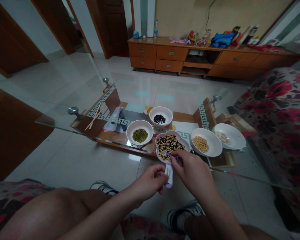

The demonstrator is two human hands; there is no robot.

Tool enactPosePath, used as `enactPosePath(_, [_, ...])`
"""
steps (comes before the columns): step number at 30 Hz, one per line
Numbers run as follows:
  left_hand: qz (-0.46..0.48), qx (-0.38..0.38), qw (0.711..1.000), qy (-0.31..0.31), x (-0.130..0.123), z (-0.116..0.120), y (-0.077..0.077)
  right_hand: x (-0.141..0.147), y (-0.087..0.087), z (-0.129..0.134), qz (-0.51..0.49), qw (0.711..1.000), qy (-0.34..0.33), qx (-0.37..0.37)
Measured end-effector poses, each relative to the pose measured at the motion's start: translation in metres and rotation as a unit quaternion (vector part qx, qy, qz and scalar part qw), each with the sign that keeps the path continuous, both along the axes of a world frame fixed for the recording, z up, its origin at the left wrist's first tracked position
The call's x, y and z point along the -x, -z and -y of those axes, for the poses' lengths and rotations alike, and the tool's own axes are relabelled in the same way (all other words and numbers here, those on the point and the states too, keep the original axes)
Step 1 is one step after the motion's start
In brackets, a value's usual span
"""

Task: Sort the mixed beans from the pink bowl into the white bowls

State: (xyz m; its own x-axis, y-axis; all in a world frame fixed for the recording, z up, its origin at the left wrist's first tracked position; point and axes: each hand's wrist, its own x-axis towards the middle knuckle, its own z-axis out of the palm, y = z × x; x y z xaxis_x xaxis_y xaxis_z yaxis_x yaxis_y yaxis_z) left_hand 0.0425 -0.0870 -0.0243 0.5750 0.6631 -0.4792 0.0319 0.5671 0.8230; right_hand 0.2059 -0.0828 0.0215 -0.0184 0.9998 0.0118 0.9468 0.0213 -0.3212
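My left hand point(150, 181) grips the white-and-purple handle point(169, 175) of a flower-shaped dish point(168, 146) full of mixed black and yellow beans. My right hand point(192, 170) pinches a thin dark-blue tool point(174, 157), possibly tweezers, with its tip at the dish's near edge among the beans. Around the dish stand white bowls: one of green mung beans point(140, 131), one of black beans point(160, 115), one of yellow soybeans point(205, 141), and one of pale pieces point(230, 136).
The bowls rest on a glass-topped table point(65, 121) with wooden chopsticks point(95, 117) at its left. My knees and a floral sofa point(282, 113) lie below and right. A wooden sideboard point(190, 55) with clutter stands across the tiled floor.
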Motion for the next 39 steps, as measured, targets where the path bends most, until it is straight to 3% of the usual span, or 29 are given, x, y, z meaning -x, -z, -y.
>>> enactPosePath(10, [0.0,0.005,1.0,-0.003,-0.0008,0.0007,-0.0019,0.0051,0.0009,-0.0006,0.008,0.999,-0.025,0.03])
enactPosePath(39, [0.003,0.0,1.0,-0.004,0.0006,0.0024,0.0033,0.008,0.0086,-0.0043,0.01,0.999,-0.028,0.017])
